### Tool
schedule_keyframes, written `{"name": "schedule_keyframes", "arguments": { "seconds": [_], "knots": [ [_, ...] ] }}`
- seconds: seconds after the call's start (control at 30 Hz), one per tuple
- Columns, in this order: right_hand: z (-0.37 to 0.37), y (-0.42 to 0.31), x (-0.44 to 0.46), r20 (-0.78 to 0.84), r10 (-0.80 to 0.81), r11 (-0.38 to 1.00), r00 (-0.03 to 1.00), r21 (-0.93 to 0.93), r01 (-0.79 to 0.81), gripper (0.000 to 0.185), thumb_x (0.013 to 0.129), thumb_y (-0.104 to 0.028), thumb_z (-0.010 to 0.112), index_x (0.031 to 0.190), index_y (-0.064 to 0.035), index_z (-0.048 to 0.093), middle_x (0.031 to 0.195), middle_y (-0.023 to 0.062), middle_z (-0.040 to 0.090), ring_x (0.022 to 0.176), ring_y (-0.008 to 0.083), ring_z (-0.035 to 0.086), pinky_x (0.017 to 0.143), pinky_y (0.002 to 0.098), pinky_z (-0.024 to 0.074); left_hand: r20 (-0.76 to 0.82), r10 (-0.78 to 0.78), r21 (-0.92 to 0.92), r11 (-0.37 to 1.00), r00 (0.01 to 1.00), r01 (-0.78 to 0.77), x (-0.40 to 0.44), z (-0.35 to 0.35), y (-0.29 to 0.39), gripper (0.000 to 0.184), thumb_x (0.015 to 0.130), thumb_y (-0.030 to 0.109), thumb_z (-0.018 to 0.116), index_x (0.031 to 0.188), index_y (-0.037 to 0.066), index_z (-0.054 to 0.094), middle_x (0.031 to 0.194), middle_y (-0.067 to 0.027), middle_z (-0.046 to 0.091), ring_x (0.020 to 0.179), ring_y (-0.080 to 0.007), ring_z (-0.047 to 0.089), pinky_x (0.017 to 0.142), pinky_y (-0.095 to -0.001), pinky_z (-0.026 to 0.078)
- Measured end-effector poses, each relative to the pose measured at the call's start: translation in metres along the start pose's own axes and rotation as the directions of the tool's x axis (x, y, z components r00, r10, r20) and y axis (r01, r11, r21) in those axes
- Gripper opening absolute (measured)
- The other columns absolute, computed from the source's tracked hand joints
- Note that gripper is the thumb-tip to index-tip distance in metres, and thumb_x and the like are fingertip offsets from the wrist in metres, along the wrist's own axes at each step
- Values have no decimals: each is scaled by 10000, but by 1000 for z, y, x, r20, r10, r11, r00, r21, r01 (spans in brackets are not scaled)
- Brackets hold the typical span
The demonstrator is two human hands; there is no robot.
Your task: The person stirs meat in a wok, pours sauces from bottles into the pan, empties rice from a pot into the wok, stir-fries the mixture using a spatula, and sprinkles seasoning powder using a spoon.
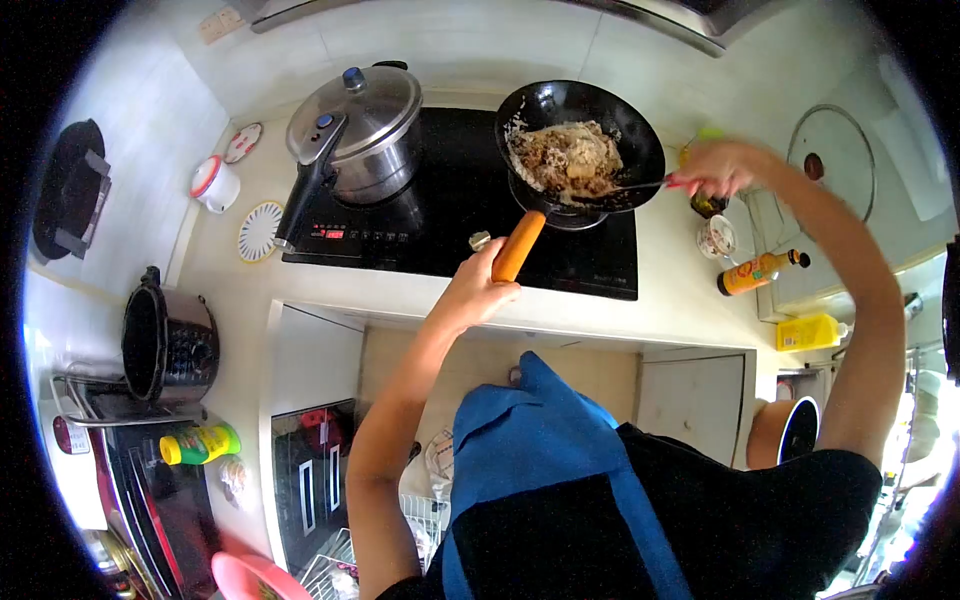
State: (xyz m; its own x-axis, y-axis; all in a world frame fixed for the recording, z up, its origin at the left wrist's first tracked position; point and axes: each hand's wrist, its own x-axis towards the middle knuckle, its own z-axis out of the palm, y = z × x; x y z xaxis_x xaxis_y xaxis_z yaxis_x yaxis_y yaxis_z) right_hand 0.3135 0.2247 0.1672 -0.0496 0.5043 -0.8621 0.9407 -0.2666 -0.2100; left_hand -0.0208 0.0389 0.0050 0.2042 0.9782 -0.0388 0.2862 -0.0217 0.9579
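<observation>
My left hand (pixel 478 287) is wrapped round the orange-brown handle (pixel 518 248) of a black wok (pixel 640 140), which sits on the right side of the cooktop. A pale and brown crumbly mix of food (pixel 568 155) lies in the wok. At the wok's right rim, my right hand (pixel 722 168) grips a spatula (pixel 645 185) with a dark shaft and some red near the fingers. The spatula's far end reaches into the food and is partly hidden. Motion slightly blurs my right hand.
A steel pressure cooker (pixel 372 130) stands on the black cooktop (pixel 430 240), left of the wok. Rightward are a small bowl (pixel 716 238), an orange-labelled bottle (pixel 752 275) and a yellow bottle (pixel 808 333). A dark electric cooker (pixel 172 340) stands at left; a glass lid (pixel 840 165) hangs at right.
</observation>
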Motion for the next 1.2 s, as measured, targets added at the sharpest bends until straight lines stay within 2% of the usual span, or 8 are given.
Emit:
{"name": "schedule_keyframes", "arguments": {
  "seconds": [0.03, 0.17, 0.33, 0.63, 0.97, 1.0, 1.07, 1.2],
  "knots": [
    [40, 13, 15, -24, -153, 923, 988, 354, 152, 322, 918, -301, 528, 726, -44, 558, 488, -42, 403, 344, 54, 310, 273, 207, 235, 18, -6, -4, 1000, 1000, 6, 1, -1, -2, 626, 652, 110, 643, 1229, -18, 436, 944, -187, 599, 847, -272, 603, 737, -339, 461],
    [136, -1, 63, -131, -136, 524, 982, 832, 183, 188, 926, -164, 498, 775, -57, 465, 557, 15, 419, 398, 68, 340, 311, 224, 232, 86, -92, -8, 996, 992, 93, 2, -3, 9, 647, 653, 110, 640, 1247, -25, 419, 908, -168, 592, 800, -242, 592, 708, -324, 458],
    [151, -5, 87, -291, -247, 166, 924, 927, 337, 182, 918, -137, 503, 775, -40, 446, 571, 23, 423, 399, 76, 336, 318, 226, 230, 131, -106, -99, 988, 986, 119, -1, -3, 13, 652, 668, 52, 595, 1282, -16, 389, 819, -84, 530, 635, -147, 495, 567, -274, 403],
    [147, 28, 37, -631, -229, 601, 741, 508, 618, 212, 887, -177, 548, 789, 4, 498, 566, 42, 466, 390, 113, 421, 305, 277, 284, 169, -150, -138, 975, 974, 174, -2, -6, 19, 609, 673, 45, 586, 1251, -27, 409, 757, -52, 498, 551, -107, 458, 488, -257, 373],
    [117, 18, 10, -736, -319, 911, 597, -67, 406, 275, 857, -220, 558, 790, 41, 498, 637, 167, 564, 489, 249, 570, 413, 386, 436, 169, -146, -168, 970, 975, 175, -4, -4, 20, 578, 673, 44, 578, 1227, -21, 427, 756, -38, 481, 519, -83, 421, 464, -245, 350],
    [110, 20, 17, -735, -319, 912, 598, -66, 405, 275, 857, -220, 558, 790, 41, 498, 637, 167, 564, 489, 249, 570, 413, 386, 436, 170, -148, -168, 970, 974, 177, -3, -4, 20, 578, 673, 44, 578, 1227, -21, 427, 756, -38, 481, 519, -83, 421, 464, -245, 350],
    [93, 27, 35, -725, -645, 763, 242, -624, 166, 267, 849, -216, 561, 821, 47, 524, 741, 245, 602, 661, 359, 622, 568, 459, 491, 165, -131, -170, 972, 977, 160, -3, -4, 19, 584, 670, 50, 586, 1227, -22, 427, 777, -49, 484, 522, -86, 431, 467, -246, 356],
    [54, 13, -5, -570, -756, 596, 320, -803, -22, 226, 824, -171, 571, 832, 52, 542, 789, 240, 616, 723, 368, 628, 599, 471, 507, 164, -139, -160, 973, 977, 165, -2, -4, 18, 595, 667, 52, 592, 1232, -27, 421, 820, -68, 499, 549, -96, 461, 474, -244, 370]
  ]
}}
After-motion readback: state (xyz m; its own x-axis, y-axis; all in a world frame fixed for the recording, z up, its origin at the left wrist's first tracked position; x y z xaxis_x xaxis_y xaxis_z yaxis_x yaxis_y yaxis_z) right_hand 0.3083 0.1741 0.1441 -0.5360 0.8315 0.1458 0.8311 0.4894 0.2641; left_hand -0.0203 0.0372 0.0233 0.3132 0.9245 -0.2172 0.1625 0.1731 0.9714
